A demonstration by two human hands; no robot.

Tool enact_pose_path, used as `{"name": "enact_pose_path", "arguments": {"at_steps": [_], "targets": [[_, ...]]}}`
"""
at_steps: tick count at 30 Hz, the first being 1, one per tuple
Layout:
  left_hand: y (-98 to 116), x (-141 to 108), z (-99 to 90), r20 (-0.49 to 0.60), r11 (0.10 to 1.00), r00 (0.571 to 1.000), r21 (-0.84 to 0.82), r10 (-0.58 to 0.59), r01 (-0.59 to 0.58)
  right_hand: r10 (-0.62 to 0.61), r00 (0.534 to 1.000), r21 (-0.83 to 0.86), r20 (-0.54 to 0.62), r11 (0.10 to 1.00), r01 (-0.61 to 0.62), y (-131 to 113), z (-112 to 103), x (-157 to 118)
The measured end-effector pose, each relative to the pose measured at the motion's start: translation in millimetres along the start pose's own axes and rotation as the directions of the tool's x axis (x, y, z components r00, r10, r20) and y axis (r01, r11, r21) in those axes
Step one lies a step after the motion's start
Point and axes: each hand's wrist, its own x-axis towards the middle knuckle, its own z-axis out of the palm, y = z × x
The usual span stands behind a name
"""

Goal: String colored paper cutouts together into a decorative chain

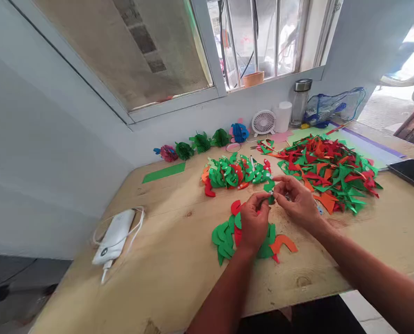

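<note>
Looking down from the head camera, I have the left hand (254, 222) and the right hand (297, 202) meeting fingertip to fingertip, both pinched narrowly on a small green cutout (268, 186). Directly beneath and to the left of that grip lies a loose heap of curved pieces (224, 239), green, red and orange. Just beyond the grip, leftward, I see a second cluster of curved pieces (224, 172); beyond it to the right spreads a large pile of jagged scraps (332, 171). Well left of my grip sits a white power bank (116, 234).
</note>
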Motion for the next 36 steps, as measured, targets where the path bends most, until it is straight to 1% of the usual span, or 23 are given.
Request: {"name": "enact_pose_path", "arguments": {"at_steps": [4,8,13,16,21,28,32,36], "targets": [[1.4,1.9,-0.4,-0.096,0.997,0.995,-0.072,-0.039,0.032,-0.039,0.999,0.009,-0.003,0.999,0.039,1.8,-2.0,0.4],[1.8,3.5,-0.5,-0.115,0.988,0.989,-0.128,-0.096,0.081,-0.085,0.996,-0.094,0.008,0.992,0.085,2.2,-4.4,1.5],[3.6,6.9,2.8,-0.128,0.968,0.974,-0.192,-0.186,0.160,-0.089,0.996,-0.198,0.023,0.976,0.092,0.6,-6.7,2.6],[4.4,8.2,4.7,-0.119,0.959,0.970,-0.219,-0.211,0.181,-0.076,0.996,-0.205,0.051,0.975,0.085,-3.0,-5.4,1.5],[4.8,7.6,5.9,-0.076,0.947,0.966,-0.227,-0.248,0.225,-0.043,0.995,-0.196,0.091,0.979,0.061,-4.8,-1.8,-0.9],[8.8,6.4,4.1,0.018,0.923,0.960,-0.269,-0.281,0.275,-0.032,0.999,-0.219,0.027,0.975,0.037,2.1,-7.3,2.6],[7.2,6.6,3.4,0.013,0.908,0.950,-0.292,-0.311,0.301,0.000,0.998,-0.226,0.058,0.974,0.013,1.8,-9.5,3.8],[4.9,7.1,3.2,0.001,0.907,0.951,-0.298,-0.310,0.296,-0.015,0.995,-0.265,0.094,0.963,0.039,1.6,-8.7,4.0]]}}
